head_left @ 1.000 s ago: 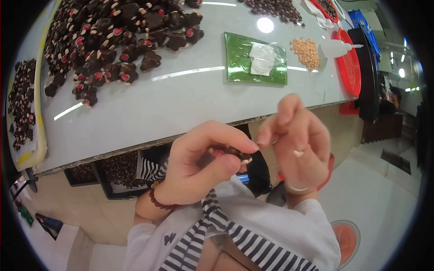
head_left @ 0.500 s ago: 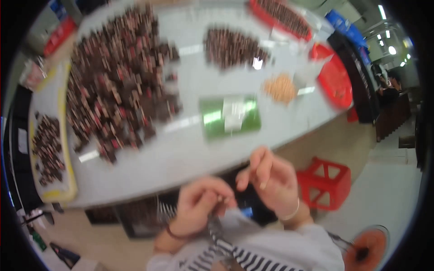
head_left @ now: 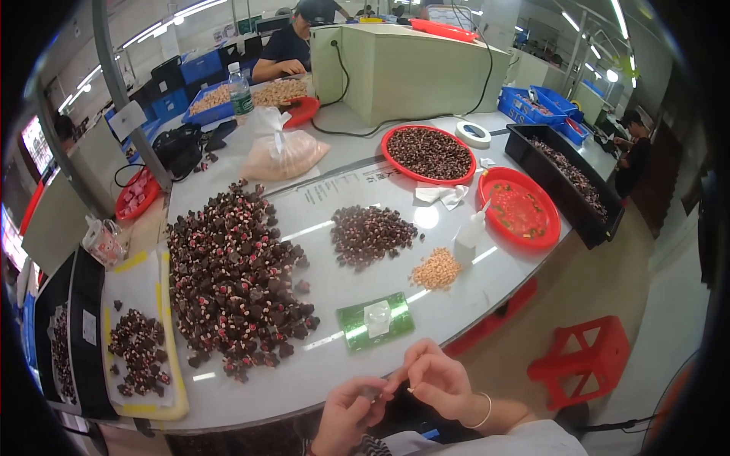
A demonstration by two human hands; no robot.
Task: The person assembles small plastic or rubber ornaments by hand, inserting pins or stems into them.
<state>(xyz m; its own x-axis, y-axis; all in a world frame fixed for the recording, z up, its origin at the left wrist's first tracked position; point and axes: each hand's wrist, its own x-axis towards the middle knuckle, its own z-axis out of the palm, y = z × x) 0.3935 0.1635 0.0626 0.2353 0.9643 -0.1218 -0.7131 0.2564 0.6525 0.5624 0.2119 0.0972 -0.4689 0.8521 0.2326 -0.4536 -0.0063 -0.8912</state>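
Over the table's near edge my left hand (head_left: 351,414) is closed in a pinch; a small dark bit shows at its fingertips, too little to name. Close against it, my right hand (head_left: 439,384), with a white band at its wrist, pinches a small pale piece (head_left: 411,390) between thumb and finger. The fingertips of both hands meet or nearly meet. Just beyond them lies a green pad (head_left: 375,321) with a whitish patch. Behind the pad are a small heap of pale beige pieces (head_left: 436,269) and a heap of small dark pieces (head_left: 371,235).
A large pile of dark pieces with pink and beige bits (head_left: 236,285) covers the table's left. At right stand a white squeeze bottle (head_left: 471,230), a red tray (head_left: 520,207) and a black bin (head_left: 566,178). A red stool (head_left: 582,361) is on the floor. Across the table sits a person (head_left: 285,49).
The view has tilted up, showing more of the table's far side. My hands, apart before, are now together at the fingertips. The right fingers have closed into a pinch.
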